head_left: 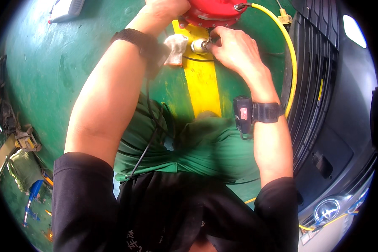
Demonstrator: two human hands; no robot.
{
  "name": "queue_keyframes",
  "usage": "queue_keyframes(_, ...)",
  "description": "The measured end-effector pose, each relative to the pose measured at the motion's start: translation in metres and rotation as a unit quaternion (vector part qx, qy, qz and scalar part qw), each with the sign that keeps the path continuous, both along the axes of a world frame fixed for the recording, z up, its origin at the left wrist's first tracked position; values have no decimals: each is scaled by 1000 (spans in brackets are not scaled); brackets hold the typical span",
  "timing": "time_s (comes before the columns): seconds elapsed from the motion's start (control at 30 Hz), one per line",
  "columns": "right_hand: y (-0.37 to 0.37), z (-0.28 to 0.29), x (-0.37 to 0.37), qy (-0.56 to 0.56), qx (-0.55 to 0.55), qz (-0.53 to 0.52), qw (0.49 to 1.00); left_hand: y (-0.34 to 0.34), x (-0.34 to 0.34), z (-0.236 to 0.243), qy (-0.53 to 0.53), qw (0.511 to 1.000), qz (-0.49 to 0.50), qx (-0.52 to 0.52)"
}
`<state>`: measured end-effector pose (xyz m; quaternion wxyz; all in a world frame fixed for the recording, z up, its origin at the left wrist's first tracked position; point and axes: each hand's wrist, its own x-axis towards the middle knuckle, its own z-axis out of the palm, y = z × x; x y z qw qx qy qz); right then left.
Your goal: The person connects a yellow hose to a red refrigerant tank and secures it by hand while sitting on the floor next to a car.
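Note:
A round red metal housing (pixel 212 10) with bolts along its rim is cut off by the top edge. My left hand (pixel 169 7) is against its left side, its fingers out of sight. Just below the housing, the thumb and forefinger of my right hand (pixel 236 47) pinch a small metal fitting (pixel 207 44). Beside that fitting is a short pale cylinder (pixel 197 46); whether they are joined I cannot tell. Left of the cylinder lies a white cloth glove (pixel 176 48), or a similar knitted cloth. A yellow hose (pixel 290 50) runs from a connector at the housing's upper right.
A dark car front with a slatted grille (pixel 312 96) stands close on my right. The green floor (pixel 42 84) carries a yellow stripe (pixel 200 84). A white box (pixel 67 9) sits far left; a blue tool (pixel 33 199) lies lower left. A thin black cable (pixel 146 157) crosses my lap.

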<state>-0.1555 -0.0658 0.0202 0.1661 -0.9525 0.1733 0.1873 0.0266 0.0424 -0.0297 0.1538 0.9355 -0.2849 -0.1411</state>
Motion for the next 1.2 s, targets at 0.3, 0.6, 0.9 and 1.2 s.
queue_keyframes(0.3, 4, -8, 2, -9, 7, 0, 1000, 1, 1, 0, 11, 1000, -12, 5)
queue_keyframes(0.6, 5, -5, 4, 4, 7, 8, 1000, -1, 3, 3, 4, 1000, -26, 8)
queue_keyframes(0.9, 4, -5, 4, 2, 19, 14, 1000, -4, 2, 3, 29, 999, 4, 32)
queue_keyframes(1.2, 3, -7, 1, -41, 11, 7, 999, -3, 3, 0, 8, 1000, 16, 19)
